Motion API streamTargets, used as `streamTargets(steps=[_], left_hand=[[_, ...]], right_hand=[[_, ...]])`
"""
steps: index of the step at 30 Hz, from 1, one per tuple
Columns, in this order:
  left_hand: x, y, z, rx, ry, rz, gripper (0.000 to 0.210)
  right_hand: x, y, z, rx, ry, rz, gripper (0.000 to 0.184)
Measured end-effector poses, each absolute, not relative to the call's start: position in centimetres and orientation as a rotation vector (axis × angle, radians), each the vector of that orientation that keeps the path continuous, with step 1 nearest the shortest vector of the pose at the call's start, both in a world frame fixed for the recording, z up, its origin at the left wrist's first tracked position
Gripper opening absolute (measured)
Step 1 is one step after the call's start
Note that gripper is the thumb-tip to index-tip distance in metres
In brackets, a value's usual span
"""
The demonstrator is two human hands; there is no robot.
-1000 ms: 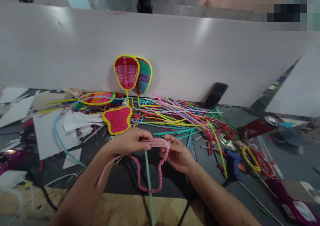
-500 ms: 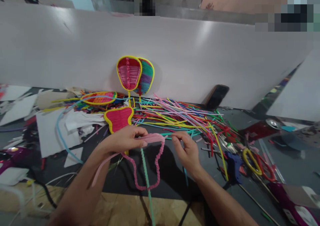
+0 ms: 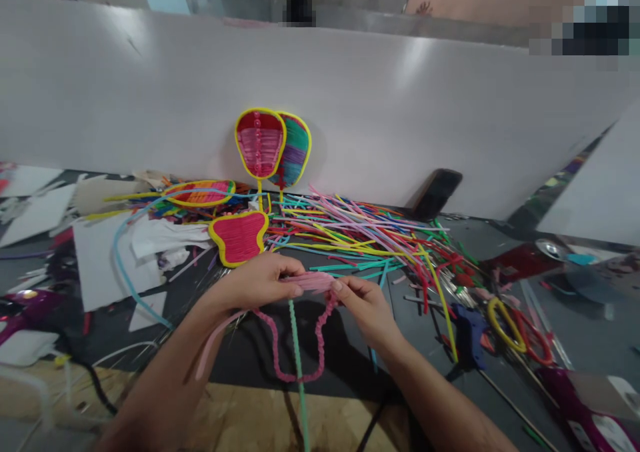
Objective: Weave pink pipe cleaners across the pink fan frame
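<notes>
Between my two hands is a small frame of pink pipe cleaners (image 3: 311,281), its upper part filled with straight pink strands. A twisted pink outline (image 3: 321,345) hangs below as an open loop, and a pale green pipe-cleaner stem (image 3: 296,345) runs down from the middle. My left hand (image 3: 267,280) is closed on the left end of the pink strands, thumb in front. A loose pink end (image 3: 213,342) trails under the left wrist. My right hand (image 3: 363,302) pinches the right corner, where the strands meet the twisted outline.
Finished fans (image 3: 260,142) lean on the white partition; a red yellow-rimmed one (image 3: 240,237) lies behind my left hand. Loose pipe cleaners (image 3: 360,222) cover the table's back. On the right are a phone (image 3: 437,194), a can (image 3: 525,261), scissors (image 3: 506,324) and a blue-handled tool (image 3: 469,335).
My right hand has moved left and down onto the frame's right corner and closed there; before, it was apart from the strands. My left hand keeps its hold.
</notes>
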State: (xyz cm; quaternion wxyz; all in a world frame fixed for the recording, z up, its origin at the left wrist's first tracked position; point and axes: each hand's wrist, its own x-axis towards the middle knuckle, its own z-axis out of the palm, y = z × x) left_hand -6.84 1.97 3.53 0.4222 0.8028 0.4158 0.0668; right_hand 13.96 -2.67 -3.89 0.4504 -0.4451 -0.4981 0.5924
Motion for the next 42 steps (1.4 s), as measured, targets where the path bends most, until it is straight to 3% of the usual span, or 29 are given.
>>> streamTargets(steps=[19,25,34,38,42], left_hand=[[-5.6,1.7,2.8,2.106,0.991,0.175,0.021],[-7.3,1.7,3.3,2.008,1.021,0.296,0.045],[-9.3,-0.1,1.6,1.605,1.097,0.460,0.051],[-8.8,-1.0,2.1,1.632,1.118,0.436,0.040],[-7.9,-1.6,3.3,1.773,1.110,0.395,0.036]], right_hand=[[13.8,-2.5,-4.3,-1.032,-1.308,1.488,0.031],[14.1,-2.8,-3.5,-1.032,-1.243,1.461,0.029],[14.8,-2.4,-3.9,-0.955,-1.225,1.529,0.029],[15.6,-2.1,-2.5,-0.993,-1.468,1.220,0.040],[15.7,-1.9,0.2,-1.053,-1.957,0.790,0.038]])
